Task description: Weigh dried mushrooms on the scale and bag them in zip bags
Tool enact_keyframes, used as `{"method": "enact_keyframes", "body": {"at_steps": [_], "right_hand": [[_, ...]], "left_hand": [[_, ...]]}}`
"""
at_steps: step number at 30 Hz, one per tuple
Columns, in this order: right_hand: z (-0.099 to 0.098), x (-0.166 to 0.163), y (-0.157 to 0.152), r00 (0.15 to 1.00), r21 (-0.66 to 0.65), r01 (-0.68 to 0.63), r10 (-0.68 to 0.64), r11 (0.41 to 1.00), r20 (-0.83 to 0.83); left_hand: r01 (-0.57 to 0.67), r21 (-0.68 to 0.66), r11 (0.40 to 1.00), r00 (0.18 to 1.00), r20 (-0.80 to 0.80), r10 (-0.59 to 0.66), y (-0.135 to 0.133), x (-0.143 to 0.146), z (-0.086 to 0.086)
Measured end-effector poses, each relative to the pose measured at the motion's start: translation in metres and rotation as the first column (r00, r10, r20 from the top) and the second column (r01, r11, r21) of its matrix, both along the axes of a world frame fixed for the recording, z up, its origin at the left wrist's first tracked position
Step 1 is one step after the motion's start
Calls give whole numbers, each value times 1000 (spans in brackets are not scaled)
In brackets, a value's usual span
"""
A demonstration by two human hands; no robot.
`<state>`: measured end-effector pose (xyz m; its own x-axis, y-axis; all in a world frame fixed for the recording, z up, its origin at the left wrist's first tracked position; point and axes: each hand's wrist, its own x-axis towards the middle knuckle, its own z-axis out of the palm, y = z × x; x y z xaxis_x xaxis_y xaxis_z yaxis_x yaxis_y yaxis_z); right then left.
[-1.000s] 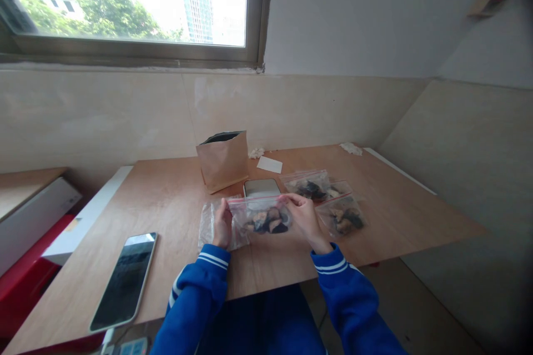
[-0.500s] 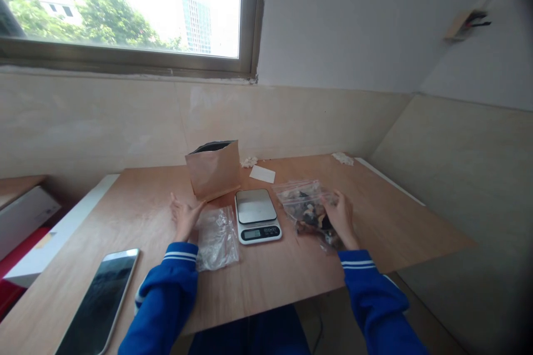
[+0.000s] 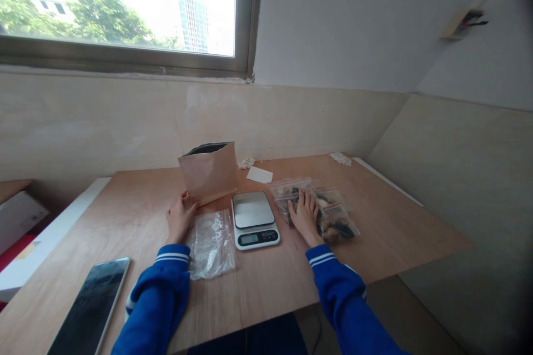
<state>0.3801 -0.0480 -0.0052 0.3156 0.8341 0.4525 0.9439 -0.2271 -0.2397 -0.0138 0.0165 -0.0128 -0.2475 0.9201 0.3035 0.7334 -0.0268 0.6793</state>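
Head view status?
— Right hand [image 3: 306, 213] flat, fingers spread, pressing filled zip bags [image 3: 328, 216] right of the scale [image 3: 254, 219]. Left hand [image 3: 180, 216] open, touching the kraft paper bag [image 3: 209, 173]. Empty zip bags [image 3: 212, 241] near left on the table [image 3: 395, 227].

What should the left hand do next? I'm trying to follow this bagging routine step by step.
Probably close the left hand on the lower corner of the brown paper bag it reaches for. The bag stands open-topped behind the bare scale, an empty zip bag lies beside the scale, and the right hand lies flat on the filled zip bags.
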Motion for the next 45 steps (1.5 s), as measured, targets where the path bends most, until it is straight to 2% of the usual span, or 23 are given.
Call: {"method": "enact_keyframes", "body": {"at_steps": [3, 5, 7, 9, 11, 14, 17, 19, 22, 27, 32, 38, 42, 45], "right_hand": [[5, 1, 9, 1000, -64, -22, 20, 998, -23], [7, -1, 8, 999, -72, -33, 30, 997, -39], [12, -11, 2, 996, -10, -78, 77, 997, -50], [24, -29, -8, 978, 112, -198, 204, 974, -51], [44, -53, -20, 916, 227, -382, 400, 896, -35], [86, -94, -35, 762, 256, -627, 647, 736, 8], [123, -125, -42, 691, 242, -710, 721, 662, 54], [136, -136, -42, 660, 202, -747, 744, 633, 109], [137, -144, -41, 627, 172, -779, 758, 604, 179], [120, -150, -43, 714, 273, -695, 684, 666, 148], [116, -160, -43, 606, 226, -790, 781, 570, 149], [119, -169, -43, 645, 261, -759, 743, 596, 177], [116, -168, -43, 594, 140, -804, 789, 578, 159], [111, -161, -45, 629, -17, -776, 776, 630, 58]], "left_hand": [[-13, -22, 1000, 1000, 10, 13, 9, 3, 4], [32, -34, 999, 999, 30, -31, 16, 4, 6], [88, -42, 995, 995, 57, -86, 23, 5, 8], [130, -38, 991, 987, 96, -126, 26, 5, 8], [161, -11, 987, 976, 149, -158, 26, 4, 7], [195, 66, 979, 949, 241, -205, 20, 4, 4], [236, 149, 960, 913, 303, -272, 7, 8, 4], [264, 188, 946, 896, 316, -313, -1, 12, 7], [250, 231, 940, 897, 310, -315, -9, 17, 11], [250, 214, 944, 902, 304, -307, -7, 16, 10], [238, 170, 956, 905, 320, -282, -4, 13, 3], [275, 215, 937, 877, 342, -336, -6, 13, 2], [274, 231, 934, 870, 353, -343, -4, 12, -2], [245, 230, 942, 872, 373, -318, -4, 13, -2]]}}
